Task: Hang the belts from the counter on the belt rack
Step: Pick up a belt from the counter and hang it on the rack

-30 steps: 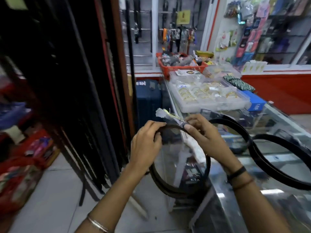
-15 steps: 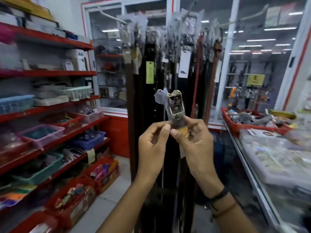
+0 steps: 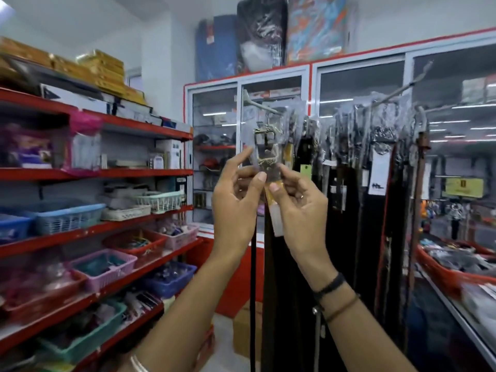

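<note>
A dark belt hangs straight down from both my hands, its brass buckle in clear plastic wrap raised just below a metal rack arm. My left hand pinches the wrap left of the buckle. My right hand grips the belt right under the buckle, by its paper tag. To the right, the belt rack carries several dark hanging belts with wrapped buckles.
Red shelves with plastic baskets and boxes fill the left side. A glass cabinet stands behind the rack. At the right edge, the counter holds a red tray of goods. A cardboard box sits on the floor.
Both hands have lifted the belt from counter height, where it was coiled, up to the rack arm. The belt now hangs straight. My view has turned left and upward.
</note>
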Action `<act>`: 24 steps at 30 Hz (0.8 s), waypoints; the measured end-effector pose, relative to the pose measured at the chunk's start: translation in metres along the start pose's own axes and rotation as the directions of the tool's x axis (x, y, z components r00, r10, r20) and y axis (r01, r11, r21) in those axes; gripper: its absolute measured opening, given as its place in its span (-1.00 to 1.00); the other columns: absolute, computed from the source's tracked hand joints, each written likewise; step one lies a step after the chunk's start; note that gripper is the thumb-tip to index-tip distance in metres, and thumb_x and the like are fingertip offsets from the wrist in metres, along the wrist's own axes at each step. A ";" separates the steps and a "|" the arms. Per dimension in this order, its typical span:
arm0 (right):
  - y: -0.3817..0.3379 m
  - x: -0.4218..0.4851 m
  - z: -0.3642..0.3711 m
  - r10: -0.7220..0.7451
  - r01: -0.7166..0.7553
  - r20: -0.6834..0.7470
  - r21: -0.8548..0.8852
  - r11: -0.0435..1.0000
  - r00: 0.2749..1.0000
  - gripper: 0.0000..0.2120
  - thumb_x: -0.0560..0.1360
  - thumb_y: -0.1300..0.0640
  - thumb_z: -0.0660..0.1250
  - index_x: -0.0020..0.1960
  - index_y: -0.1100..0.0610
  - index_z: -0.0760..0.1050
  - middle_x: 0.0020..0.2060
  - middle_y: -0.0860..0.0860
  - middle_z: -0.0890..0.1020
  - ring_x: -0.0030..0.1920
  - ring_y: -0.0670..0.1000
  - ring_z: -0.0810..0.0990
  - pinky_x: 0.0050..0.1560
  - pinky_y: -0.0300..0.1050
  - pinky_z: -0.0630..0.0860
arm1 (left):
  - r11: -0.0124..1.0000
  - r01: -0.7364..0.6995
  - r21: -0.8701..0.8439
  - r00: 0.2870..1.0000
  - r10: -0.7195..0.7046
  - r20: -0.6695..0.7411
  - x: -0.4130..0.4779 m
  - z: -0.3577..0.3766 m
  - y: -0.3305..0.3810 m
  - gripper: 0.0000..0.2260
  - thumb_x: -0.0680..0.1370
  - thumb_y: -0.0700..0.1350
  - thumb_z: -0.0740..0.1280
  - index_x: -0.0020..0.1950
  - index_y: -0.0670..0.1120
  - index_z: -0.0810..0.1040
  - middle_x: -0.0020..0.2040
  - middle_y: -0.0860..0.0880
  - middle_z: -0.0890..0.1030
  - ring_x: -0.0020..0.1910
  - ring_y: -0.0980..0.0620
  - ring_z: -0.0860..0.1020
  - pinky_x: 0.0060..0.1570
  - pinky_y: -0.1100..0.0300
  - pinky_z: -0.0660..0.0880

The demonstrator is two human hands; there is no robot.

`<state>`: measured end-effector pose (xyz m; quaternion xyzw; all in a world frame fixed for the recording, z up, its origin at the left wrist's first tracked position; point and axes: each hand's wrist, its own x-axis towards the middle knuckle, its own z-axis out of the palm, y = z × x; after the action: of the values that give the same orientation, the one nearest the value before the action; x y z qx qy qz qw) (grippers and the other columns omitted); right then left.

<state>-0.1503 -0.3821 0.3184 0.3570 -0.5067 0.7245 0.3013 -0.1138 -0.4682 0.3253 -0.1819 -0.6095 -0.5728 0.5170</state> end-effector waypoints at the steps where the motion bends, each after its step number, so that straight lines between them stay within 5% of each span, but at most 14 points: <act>1: 0.000 0.008 0.007 -0.021 0.021 -0.007 -0.025 0.999 1.000 -0.72 0.48 0.29 0.36 0.18 0.17 0.54 -0.09 -0.06 0.64 -0.06 -0.13 0.63 -0.01 -0.33 0.54 | 1.000 -0.014 0.015 1.000 0.014 0.008 0.011 -0.003 -0.002 -0.69 0.55 -0.19 0.33 0.25 0.09 0.49 -0.06 0.02 0.63 -0.13 0.14 0.62 -0.13 0.26 0.59; 5: 0.000 0.039 0.028 -0.122 0.118 -0.025 -0.116 0.986 0.992 -0.68 0.46 0.26 0.38 0.21 0.15 0.53 -0.13 -0.01 0.64 -0.14 -0.14 0.61 -0.07 -0.35 0.53 | 0.999 -0.044 0.029 0.999 0.043 0.019 0.052 -0.009 -0.008 -0.69 0.55 -0.20 0.33 0.23 0.11 0.52 -0.02 -0.02 0.65 -0.04 0.09 0.63 0.06 0.14 0.57; 9: -0.002 0.069 0.043 -0.213 0.206 -0.018 -0.185 0.961 0.977 -0.61 0.45 0.28 0.37 0.26 0.10 0.50 -0.32 -0.15 0.53 -0.36 -0.29 0.50 -0.23 -0.46 0.45 | 0.999 -0.047 -0.008 0.999 0.047 0.027 0.089 -0.008 -0.005 -0.71 0.54 -0.23 0.33 0.26 -0.09 0.55 0.02 -0.03 0.66 -0.07 0.20 0.63 0.05 0.21 0.58; 24: 0.013 0.098 0.065 -0.165 0.156 -0.032 -0.195 0.968 0.986 -0.64 0.46 0.20 0.36 0.25 0.15 0.51 -0.33 -0.08 0.53 -0.46 -0.24 0.43 -0.35 -0.47 0.34 | 0.996 0.055 -0.068 0.996 -0.059 -0.067 0.120 -0.006 -0.021 -0.78 0.53 -0.19 0.34 0.17 -0.12 0.61 0.09 -0.13 0.68 0.07 -0.05 0.65 0.16 -0.07 0.57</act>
<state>-0.2025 -0.4406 0.4073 0.3486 -0.5364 0.6539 0.4040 -0.1759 -0.5241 0.4144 -0.1615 -0.5770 -0.6131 0.5149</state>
